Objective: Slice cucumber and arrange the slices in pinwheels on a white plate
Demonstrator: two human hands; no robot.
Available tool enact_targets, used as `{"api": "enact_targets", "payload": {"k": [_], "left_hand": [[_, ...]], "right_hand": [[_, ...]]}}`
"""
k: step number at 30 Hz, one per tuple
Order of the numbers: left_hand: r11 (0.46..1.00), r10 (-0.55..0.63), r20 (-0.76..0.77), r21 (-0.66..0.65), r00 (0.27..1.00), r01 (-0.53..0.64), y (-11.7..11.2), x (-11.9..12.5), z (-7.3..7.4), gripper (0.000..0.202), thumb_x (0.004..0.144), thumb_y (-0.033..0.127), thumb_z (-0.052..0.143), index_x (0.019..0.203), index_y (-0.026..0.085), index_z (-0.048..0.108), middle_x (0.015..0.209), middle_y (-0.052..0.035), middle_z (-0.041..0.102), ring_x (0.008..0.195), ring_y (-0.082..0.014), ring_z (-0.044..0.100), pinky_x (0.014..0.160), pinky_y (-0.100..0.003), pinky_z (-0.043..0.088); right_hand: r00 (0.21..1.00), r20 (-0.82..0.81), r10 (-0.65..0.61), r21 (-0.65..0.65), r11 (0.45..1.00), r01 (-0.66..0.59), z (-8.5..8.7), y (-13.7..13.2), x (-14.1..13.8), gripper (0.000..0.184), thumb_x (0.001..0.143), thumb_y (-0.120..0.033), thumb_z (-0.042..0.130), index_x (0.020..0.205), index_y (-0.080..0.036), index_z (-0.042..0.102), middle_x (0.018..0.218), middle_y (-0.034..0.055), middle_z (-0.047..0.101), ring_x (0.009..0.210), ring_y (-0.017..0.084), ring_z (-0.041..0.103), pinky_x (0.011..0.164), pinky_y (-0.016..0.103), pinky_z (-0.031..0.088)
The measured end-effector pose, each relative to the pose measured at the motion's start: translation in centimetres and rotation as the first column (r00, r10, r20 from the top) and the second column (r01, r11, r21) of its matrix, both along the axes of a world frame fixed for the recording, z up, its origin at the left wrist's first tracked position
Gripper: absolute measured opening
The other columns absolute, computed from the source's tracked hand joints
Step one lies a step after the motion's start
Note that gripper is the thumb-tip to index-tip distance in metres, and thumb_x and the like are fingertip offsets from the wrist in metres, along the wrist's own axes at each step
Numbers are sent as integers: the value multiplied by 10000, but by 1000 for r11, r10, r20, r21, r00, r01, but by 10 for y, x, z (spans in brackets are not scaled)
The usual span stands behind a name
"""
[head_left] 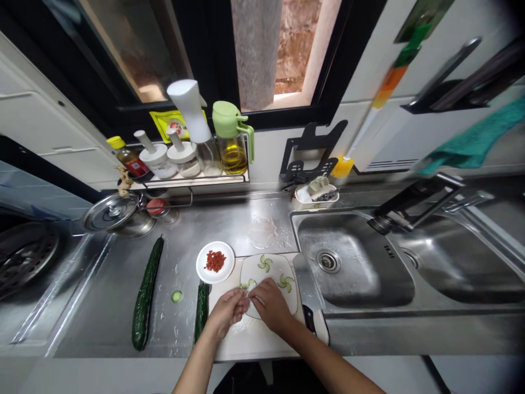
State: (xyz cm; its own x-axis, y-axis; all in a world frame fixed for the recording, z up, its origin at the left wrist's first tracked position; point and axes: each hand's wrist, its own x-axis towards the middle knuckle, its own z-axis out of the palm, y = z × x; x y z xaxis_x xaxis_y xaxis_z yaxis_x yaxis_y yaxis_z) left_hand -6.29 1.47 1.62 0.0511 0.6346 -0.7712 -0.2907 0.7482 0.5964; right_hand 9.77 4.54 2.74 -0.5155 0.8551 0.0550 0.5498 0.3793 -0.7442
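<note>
- Left hand [227,312]: raised over the lower left of the square plate, fingers bent inward, fingertips meeting those of the other hand.
- Right hand [271,306]: over the same plate, back of the hand upward, thumb and fingers drawn together. The hands are together at the tips; whether a small piece is pinched between them, cannot tell.
- Square plate [283,266]: white, on the cutting board, partly hidden by the hands.
- Cucumber slices [264,263]: thin, green-edged, in curved clusters on the square plate; one cluster at the top, one at the right, one at the left beside the fingers.
- Cutting board [254,342]: pale, at the front edge of the worktop [110,317].
- Knife [308,284]: broad blade, black handle, along the board's right side.
- Cut cucumber [200,312]: dark green, at the board's left edge.
- Whole cucumber [147,295]: lengthwise on the worktop, farther left.
- Cucumber end piece [176,296]: small, between the two cucumbers.
- Round plate [200,271]: white, at the board's upper left corner, bearing red pieces [215,261] in a heap.
- Sink [356,273]: steel, two basins, right of the board.
- Oil bottle [233,156]: green lid and handle, on the rack below the window.
- Pot [115,210]: steel, lidded, at the rear left.
</note>
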Motion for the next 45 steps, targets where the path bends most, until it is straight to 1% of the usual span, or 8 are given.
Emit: {"api": "enact_targets", "payload": {"k": [3,7,10,16,19,27,38,45], "left_hand": [[992,27,122,-125,992,-12,1,3,-2,413,707,500,662,892,142,573,691,-33,648,498,-60,555,404,-132,275],[989,87,251,-137,964,-53,5,3,-5,301,687,275,725,929,135,613,654,-6,635,481,-34,535,421,-113,327],[987,132,233,-117,964,-107,9,2,-8,351,610,186,769,935,133,647,612,12,615,472,-28,522,453,-120,356],[995,60,-22,85,998,-58,21,0,-16,358,526,245,796,847,118,701,589,8,629,475,-40,480,465,-159,316],[975,-8,-203,216,979,52,28,-2,-19,261,567,269,747,775,118,703,577,12,627,497,-61,484,521,-188,365],[859,-121,-639,316,760,402,43,-10,-23,196,689,276,592,795,149,695,654,-2,648,594,-115,556,601,-223,421],[712,-195,-823,256,534,654,59,-1,-12,161,722,153,494,724,181,652,706,-1,627,684,-128,554,649,-217,397],[654,-168,-858,271,485,706,60,-1,-15,174,716,107,488,718,179,646,731,-15,629,705,-132,562,679,-228,408]], "right_hand": [[1000,-6,14,34,999,-14,3,-3,3,171,838,-141,509,862,-214,662,828,31,624,877,183,488,802,317,372],[999,-37,4,47,999,-2,5,-7,6,185,841,-144,505,882,-223,667,847,39,623,887,187,494,798,327,381],[994,-100,-48,5,999,49,2,-8,7,183,850,-165,494,861,-224,667,823,40,630,865,187,514,789,329,390],[944,-86,-318,-250,924,288,-12,-10,5,157,772,-153,516,875,-216,617,737,-2,625,726,165,559,704,286,406],[948,-48,-315,-292,912,288,-16,-8,1,123,763,-148,486,772,-220,586,684,-26,602,689,149,559,664,254,395],[949,144,-281,-219,926,308,-27,0,-12,181,787,-118,467,729,-200,619,701,3,628,708,150,555,645,234,354],[914,277,-298,-189,915,355,-34,8,-19,167,800,-136,493,732,-192,634,700,25,614,708,154,537,631,235,317],[901,326,-286,-177,918,355,-35,7,-21,173,804,-140,495,735,-198,642,699,27,611,704,156,536,630,243,310]]}}
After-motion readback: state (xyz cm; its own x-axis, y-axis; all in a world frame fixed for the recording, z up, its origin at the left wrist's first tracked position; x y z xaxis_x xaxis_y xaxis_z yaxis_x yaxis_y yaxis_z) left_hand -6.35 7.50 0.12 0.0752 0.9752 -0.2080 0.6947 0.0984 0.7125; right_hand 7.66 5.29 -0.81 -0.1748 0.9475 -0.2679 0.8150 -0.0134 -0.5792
